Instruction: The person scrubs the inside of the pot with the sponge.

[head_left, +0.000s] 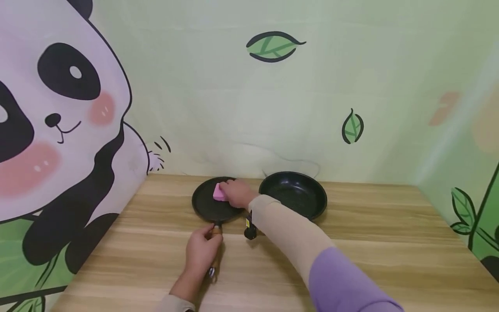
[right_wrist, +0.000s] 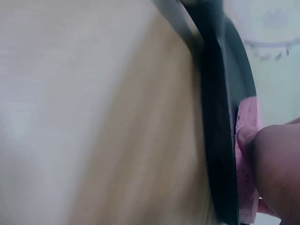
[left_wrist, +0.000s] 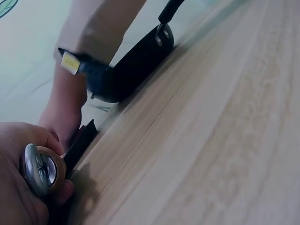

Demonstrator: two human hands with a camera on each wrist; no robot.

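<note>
A flat black pan (head_left: 204,203) with a wooden handle (head_left: 216,255) lies on the wood-grain table. My left hand (head_left: 200,249) grips that handle close to the pan; in the left wrist view the handle's end with its metal hanging ring (left_wrist: 33,169) shows beside the left hand (left_wrist: 18,183). Against the pan's inner surface my right hand (head_left: 237,193) holds a pink sponge (head_left: 219,193). The right wrist view shows the pink sponge (right_wrist: 246,164) pinched by the right hand's fingers (right_wrist: 276,164), touching the pan near its rim (right_wrist: 218,140).
A deeper black frying pan (head_left: 292,190) stands to the right, partly behind my right forearm. A dark wrist device with a yellow label (head_left: 247,223) hangs under the right wrist. Behind the table (head_left: 374,251) rises a pale green backdrop (head_left: 202,108) with a panda and leaves.
</note>
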